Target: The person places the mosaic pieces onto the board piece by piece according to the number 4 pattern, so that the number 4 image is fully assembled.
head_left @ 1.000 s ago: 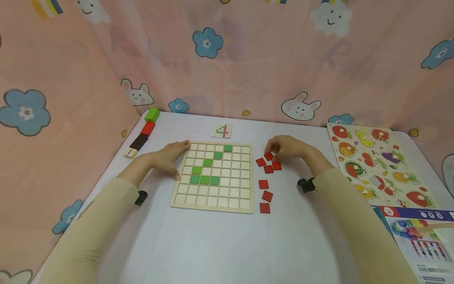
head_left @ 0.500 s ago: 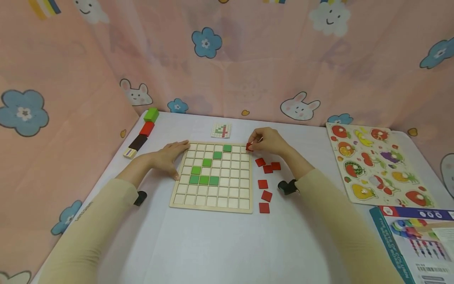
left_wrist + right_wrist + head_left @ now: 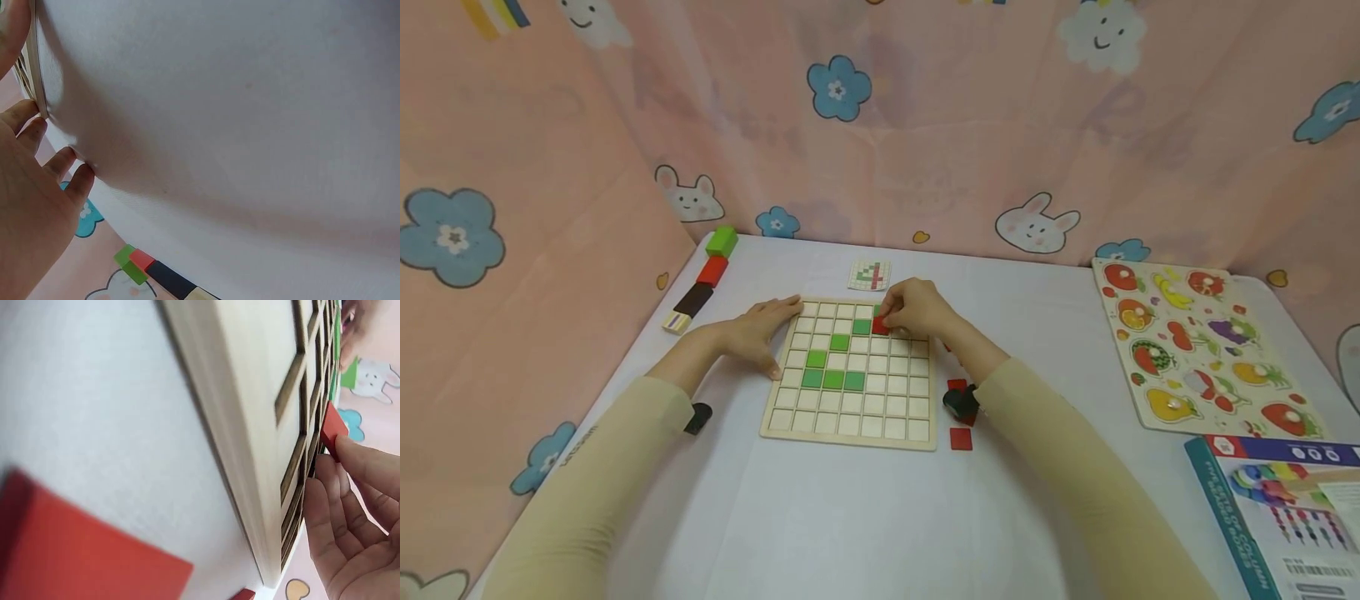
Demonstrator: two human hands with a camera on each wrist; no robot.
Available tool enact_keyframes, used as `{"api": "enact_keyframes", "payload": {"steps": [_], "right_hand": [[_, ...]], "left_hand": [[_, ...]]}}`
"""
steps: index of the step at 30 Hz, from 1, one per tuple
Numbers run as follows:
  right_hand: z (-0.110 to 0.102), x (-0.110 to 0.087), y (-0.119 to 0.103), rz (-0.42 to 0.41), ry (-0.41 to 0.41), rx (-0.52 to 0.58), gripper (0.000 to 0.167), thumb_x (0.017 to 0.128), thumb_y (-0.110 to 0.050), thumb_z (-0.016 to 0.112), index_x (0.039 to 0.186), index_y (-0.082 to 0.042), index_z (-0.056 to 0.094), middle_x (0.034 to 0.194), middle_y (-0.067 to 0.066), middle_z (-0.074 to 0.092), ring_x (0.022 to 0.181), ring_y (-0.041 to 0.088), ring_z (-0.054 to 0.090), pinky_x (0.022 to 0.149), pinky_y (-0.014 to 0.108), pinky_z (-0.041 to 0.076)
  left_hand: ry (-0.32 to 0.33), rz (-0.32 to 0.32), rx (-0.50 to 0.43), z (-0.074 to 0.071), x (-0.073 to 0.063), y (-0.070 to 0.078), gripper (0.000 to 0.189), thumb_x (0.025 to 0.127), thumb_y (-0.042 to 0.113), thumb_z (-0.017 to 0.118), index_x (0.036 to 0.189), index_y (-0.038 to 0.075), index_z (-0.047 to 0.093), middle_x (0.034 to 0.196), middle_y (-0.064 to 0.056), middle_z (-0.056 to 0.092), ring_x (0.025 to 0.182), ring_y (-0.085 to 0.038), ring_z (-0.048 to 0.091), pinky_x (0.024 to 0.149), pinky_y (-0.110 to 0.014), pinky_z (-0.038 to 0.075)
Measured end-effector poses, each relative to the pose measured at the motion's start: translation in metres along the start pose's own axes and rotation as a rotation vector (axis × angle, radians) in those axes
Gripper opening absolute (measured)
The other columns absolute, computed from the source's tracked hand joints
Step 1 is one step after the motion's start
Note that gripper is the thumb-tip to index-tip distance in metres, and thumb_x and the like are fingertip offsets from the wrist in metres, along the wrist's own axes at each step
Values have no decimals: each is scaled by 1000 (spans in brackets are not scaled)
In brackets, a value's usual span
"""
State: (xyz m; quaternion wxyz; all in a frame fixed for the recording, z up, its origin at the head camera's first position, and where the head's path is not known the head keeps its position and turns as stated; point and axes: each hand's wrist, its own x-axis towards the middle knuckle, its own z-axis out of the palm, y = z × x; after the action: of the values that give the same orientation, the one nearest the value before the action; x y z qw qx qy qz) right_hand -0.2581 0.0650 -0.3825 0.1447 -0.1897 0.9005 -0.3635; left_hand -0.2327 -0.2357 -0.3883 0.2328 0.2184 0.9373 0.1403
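A wooden grid board lies on the white table, with several green tiles set in its cells. My left hand rests against the board's left edge, fingers and thumb spread; in the left wrist view this hand touches the board's side. Over the upper part of the grid, my right hand pinches a red tile just below the topmost green tile. In the right wrist view that red tile is tilted between thumb and fingers, close over the cells.
Loose red tiles lie right of the board, some hidden under my right arm. A small pattern card sits behind the board. Stacked-colour blocks line the left edge; a fruit puzzle board and a box are at right.
My right hand has picked a red tile from the loose group and carried it left over the grid's upper part. The left hand has stayed at the board's edge.
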Motion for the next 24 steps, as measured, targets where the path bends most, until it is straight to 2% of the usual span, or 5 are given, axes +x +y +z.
{"api": "enact_keyframes", "payload": {"steps": [4, 9, 13, 21, 24], "right_hand": [[2, 0, -2, -14, -9, -24, 4, 87, -9, 72, 89, -6, 72, 80, 7, 72, 62, 15, 60, 63, 22, 50], [2, 0, -3, -52, 3, -111, 4, 86, -10, 74, 88, -7, 75, 86, 7, 75, 77, 15, 60, 76, 28, 50], [-4, -1, 0, -58, 0, -135, 6, 87, -12, 73, 92, -9, 76, 88, 7, 73, 84, 19, 58, 79, 31, 49], [-36, -9, 35, 0, -1, -158, 11, 89, -17, 70, 98, -12, 74, 92, 6, 67, 89, 21, 58, 75, 28, 48], [-50, -18, 51, 1, -35, -171, 13, 89, -16, 69, 99, -12, 74, 93, 7, 69, 91, 23, 61, 80, 32, 51]], "left_hand": [[-1, 4, -4, 0, 0, 0, 115, 69, 20, 85, 158, 5, 15, 169, -13, 3, 154, -46, 4, 123, -66, 9], [-6, 10, -10, -1, -1, 0, 114, 69, 17, 83, 158, 4, 13, 169, -14, 2, 154, -45, 3, 124, -65, 9], [-2, 14, -11, 0, -2, 0, 114, 69, 17, 83, 158, 4, 13, 169, -14, 2, 154, -46, 4, 123, -65, 9], [-2, 14, -14, -1, -2, 0, 114, 69, 17, 83, 159, 4, 13, 169, -14, 2, 154, -46, 3, 124, -65, 9], [-3, 12, -9, -1, -3, 0, 114, 70, 17, 83, 158, 4, 12, 169, -15, 2, 154, -46, 3, 124, -64, 9]]}}
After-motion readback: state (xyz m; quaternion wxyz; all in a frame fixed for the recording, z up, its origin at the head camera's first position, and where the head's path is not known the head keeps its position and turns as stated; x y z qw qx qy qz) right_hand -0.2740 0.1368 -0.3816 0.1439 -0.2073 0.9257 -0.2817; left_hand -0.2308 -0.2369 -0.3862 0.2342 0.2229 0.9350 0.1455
